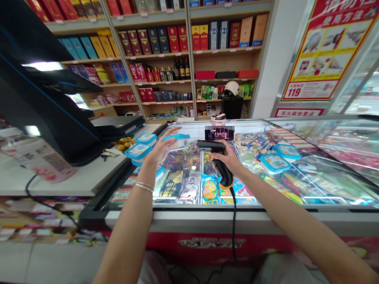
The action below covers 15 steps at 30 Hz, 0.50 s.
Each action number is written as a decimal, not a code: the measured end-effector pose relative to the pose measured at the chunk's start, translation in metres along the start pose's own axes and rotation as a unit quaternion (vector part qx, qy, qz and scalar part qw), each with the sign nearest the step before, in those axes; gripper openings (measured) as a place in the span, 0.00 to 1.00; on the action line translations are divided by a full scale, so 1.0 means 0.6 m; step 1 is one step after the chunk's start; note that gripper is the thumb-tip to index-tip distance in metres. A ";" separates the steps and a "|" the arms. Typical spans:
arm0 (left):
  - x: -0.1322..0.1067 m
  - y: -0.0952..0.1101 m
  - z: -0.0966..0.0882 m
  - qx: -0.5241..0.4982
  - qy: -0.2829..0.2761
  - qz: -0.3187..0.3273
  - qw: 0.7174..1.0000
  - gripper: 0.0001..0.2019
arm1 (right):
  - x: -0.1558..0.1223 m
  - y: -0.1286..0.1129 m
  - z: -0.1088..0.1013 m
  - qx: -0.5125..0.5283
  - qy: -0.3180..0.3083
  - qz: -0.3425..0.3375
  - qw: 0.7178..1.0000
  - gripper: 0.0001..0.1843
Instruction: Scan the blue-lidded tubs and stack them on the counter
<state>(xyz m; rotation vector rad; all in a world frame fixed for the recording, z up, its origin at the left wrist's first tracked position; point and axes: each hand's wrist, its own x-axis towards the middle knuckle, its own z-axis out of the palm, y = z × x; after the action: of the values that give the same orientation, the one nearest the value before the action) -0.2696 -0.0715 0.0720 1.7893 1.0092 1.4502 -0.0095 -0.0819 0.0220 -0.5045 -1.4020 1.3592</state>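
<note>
My left hand is closed on a clear plastic tub with a blue lid, raised above the glass top of the chest freezer. In my right hand is a black barcode scanner, gripped by its handle, its head pointing left toward the tub. Its cable hangs down over the freezer's front edge. More blue-lidded tubs are stacked beneath and left of my left hand. Two similar tubs lie on the glass to the right of the scanner.
Bagged frozen goods show through the freezer glass. A lit phone screen stands behind the scanner. The left counter carries a dark checkout machine, a printed bag and yellow fruit. Shelves of boxed bottles line the back wall.
</note>
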 end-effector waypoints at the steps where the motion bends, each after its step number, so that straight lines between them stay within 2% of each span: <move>1: 0.000 0.000 0.000 -0.013 -0.015 0.001 1.000 0.27 | 0.000 -0.002 0.001 -0.004 -0.002 0.000 1.000 0.26; 3: 0.001 -0.003 -0.001 -0.048 -0.041 -0.001 0.998 0.27 | 0.000 -0.006 0.002 -0.006 -0.002 0.001 1.000 0.26; 8: 0.005 -0.008 -0.003 -0.094 -0.064 -0.010 0.993 0.29 | 0.001 -0.013 0.000 0.002 0.003 -0.002 1.000 0.26; 15: 0.007 -0.008 -0.002 -0.067 -0.066 0.008 0.996 0.29 | -0.001 -0.012 -0.002 0.009 -0.002 0.000 1.000 0.26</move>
<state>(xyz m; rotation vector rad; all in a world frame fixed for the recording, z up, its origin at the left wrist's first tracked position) -0.2712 -0.0656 0.0704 1.7730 0.8129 1.3578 -0.0054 -0.0837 0.0281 -0.4907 -1.3904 1.3730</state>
